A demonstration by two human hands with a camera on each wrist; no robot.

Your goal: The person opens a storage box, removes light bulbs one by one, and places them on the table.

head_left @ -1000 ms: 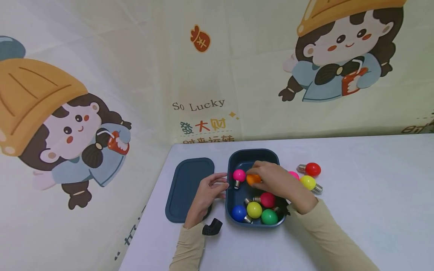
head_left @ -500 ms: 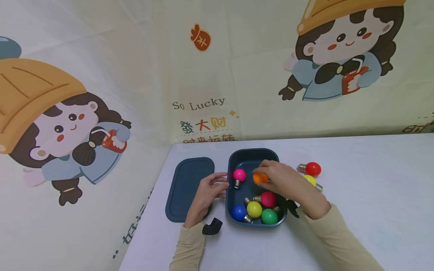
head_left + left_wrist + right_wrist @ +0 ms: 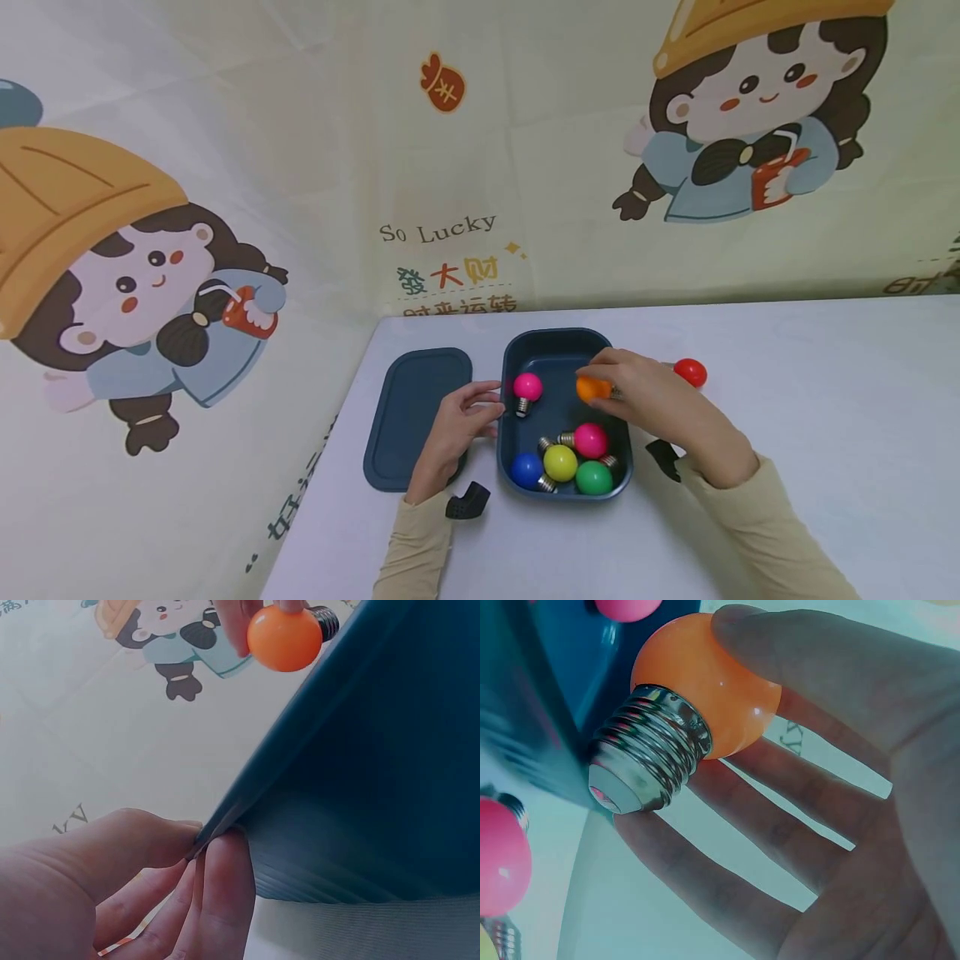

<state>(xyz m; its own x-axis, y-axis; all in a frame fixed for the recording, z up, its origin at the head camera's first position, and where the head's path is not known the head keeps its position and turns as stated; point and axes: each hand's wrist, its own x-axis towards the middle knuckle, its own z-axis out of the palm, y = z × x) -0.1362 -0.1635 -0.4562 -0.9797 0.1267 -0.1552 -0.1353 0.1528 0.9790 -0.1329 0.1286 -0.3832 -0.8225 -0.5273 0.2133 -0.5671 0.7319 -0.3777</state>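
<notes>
My right hand [image 3: 652,396] holds an orange light bulb [image 3: 705,682] by its round globe, its screw base near the container wall in the right wrist view. In the head view that bulb is above the right side of a dark blue container [image 3: 556,363]. My left hand [image 3: 461,425] pinches the container's left rim between thumb and fingers, as the left wrist view shows. Inside lie a pink bulb [image 3: 528,387] at the left and, at the near end, a deep pink bulb [image 3: 591,440], a yellow bulb [image 3: 560,463], a blue bulb [image 3: 527,471] and a green bulb [image 3: 594,477].
A flat dark blue lid [image 3: 408,408] lies left of the container, partly behind my left hand. A red bulb [image 3: 690,372] lies on the white table [image 3: 840,417] to the right. Another pink bulb [image 3: 502,855] is outside the container, mostly hidden in the head view.
My right hand has moved right with the orange bulb, from the container's middle to its right side, covering the yellow bulb on the table. My left hand has stayed at the rim.
</notes>
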